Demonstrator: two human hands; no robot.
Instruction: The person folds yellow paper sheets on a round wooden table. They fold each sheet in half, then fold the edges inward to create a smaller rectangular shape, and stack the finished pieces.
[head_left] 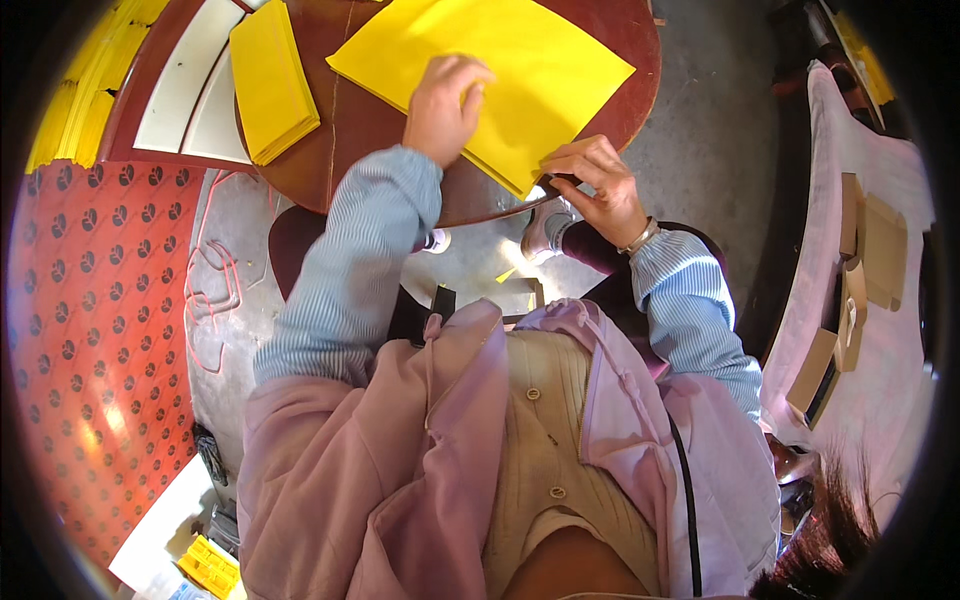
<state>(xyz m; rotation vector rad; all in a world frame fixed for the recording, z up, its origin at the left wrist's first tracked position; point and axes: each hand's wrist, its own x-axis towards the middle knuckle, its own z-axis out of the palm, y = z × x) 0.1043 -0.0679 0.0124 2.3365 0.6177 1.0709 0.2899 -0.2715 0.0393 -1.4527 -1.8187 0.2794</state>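
Right hand pinching yellow sheet

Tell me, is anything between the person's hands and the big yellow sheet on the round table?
Nothing visible. The left hand rests flat on the yellow sheet, and the right hand grips its near edge with a brown block. The yellow stack lies apart to the left.

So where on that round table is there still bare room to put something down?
Bare wood shows on the round table between the stack of yellow sheets and the large yellow sheet. The near edge is crowded: the left hand presses the sheet, the right hand holds its corner.
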